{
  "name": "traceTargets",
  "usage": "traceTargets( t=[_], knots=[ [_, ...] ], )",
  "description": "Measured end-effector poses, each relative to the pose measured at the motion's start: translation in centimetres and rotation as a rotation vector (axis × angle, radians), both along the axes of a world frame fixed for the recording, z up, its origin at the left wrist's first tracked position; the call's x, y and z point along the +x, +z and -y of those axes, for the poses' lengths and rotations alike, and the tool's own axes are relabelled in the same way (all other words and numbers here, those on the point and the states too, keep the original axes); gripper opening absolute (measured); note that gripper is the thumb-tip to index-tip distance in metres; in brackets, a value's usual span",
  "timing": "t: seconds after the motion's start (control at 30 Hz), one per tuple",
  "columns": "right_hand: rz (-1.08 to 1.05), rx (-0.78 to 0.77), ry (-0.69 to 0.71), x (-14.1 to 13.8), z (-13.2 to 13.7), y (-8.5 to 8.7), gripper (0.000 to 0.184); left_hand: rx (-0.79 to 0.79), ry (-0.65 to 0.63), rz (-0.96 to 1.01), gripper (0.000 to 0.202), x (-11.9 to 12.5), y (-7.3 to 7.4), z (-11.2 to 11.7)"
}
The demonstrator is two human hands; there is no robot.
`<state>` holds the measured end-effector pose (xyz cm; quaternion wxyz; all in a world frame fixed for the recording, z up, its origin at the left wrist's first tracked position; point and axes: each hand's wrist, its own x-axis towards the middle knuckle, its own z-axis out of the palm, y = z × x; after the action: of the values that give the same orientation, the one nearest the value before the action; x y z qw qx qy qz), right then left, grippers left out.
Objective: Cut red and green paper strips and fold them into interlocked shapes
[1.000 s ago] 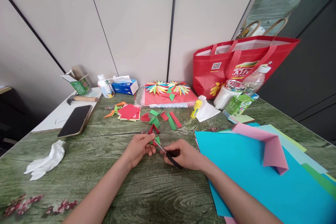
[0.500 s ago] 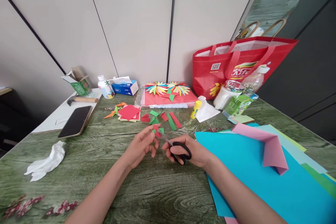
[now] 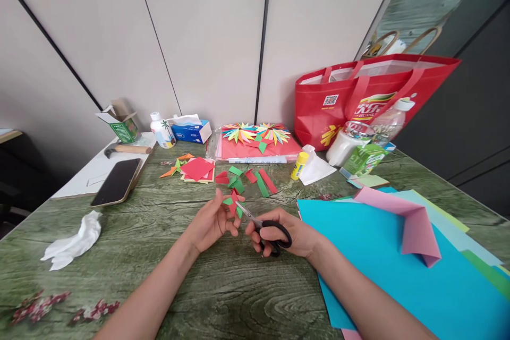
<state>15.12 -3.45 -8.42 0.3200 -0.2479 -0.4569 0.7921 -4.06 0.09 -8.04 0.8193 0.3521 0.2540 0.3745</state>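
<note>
My left hand [image 3: 210, 221] holds a small red and green folded paper piece [image 3: 233, 203] at its fingertips. Black-handled scissors [image 3: 274, 235] are in my right hand [image 3: 292, 231], fingers through the loops, with the blades pointing up and left. The blade tips reach the red and green paper; whether they cut into it I cannot tell. Just beyond my hands lie several loose red and green paper strips [image 3: 262, 187]. A stack of red square paper [image 3: 198, 169] sits to their left, beside an orange and green folded paper piece [image 3: 175, 169].
Large blue paper sheets [image 3: 358, 255] with a folded pink sheet [image 3: 416, 231] on top lie at right. A glue stick [image 3: 298, 166], a red bag [image 3: 322, 117] and a clear bottle stand behind. A phone [image 3: 116, 181], hammer [image 3: 131, 150] and crumpled tissue [image 3: 74, 241] are at left.
The paper piece has turned in my left fingers and sits slightly lower, showing more of its red and green points. The scissors stay at its edge. The view has shifted slightly.
</note>
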Motion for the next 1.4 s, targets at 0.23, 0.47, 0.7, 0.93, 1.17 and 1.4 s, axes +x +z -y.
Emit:
traceTargets(
  t=[0.23,0.47,0.7,0.93,1.17,1.4],
  knots=[
    [-0.098,-0.043,0.036,0.11,-0.08,-0.15,0.029,0.089,-0.059,0.066,0.059,-0.20,-0.23,0.10],
    [-0.079,-0.043,0.053,0.26,-0.16,-0.24,0.030,0.021,-0.024,0.033,0.057,-0.25,-0.49,-0.10],
    [-0.077,-0.039,0.086,0.05,0.01,-0.28,0.031,0.085,0.050,-0.029,0.046,-0.24,-0.43,0.02],
    [-0.053,-0.005,0.097,-0.05,0.03,-0.43,0.030,0.047,0.095,-0.026,0.049,-0.17,-0.13,0.12],
    [-0.008,0.018,0.055,-0.25,0.18,-0.33,0.034,0.096,0.129,-0.050,0.036,-0.07,0.04,0.19],
    [0.116,0.096,-0.027,-0.60,0.37,-0.23,0.041,0.116,0.191,-0.092,0.033,0.44,-0.31,0.27]
  ],
)
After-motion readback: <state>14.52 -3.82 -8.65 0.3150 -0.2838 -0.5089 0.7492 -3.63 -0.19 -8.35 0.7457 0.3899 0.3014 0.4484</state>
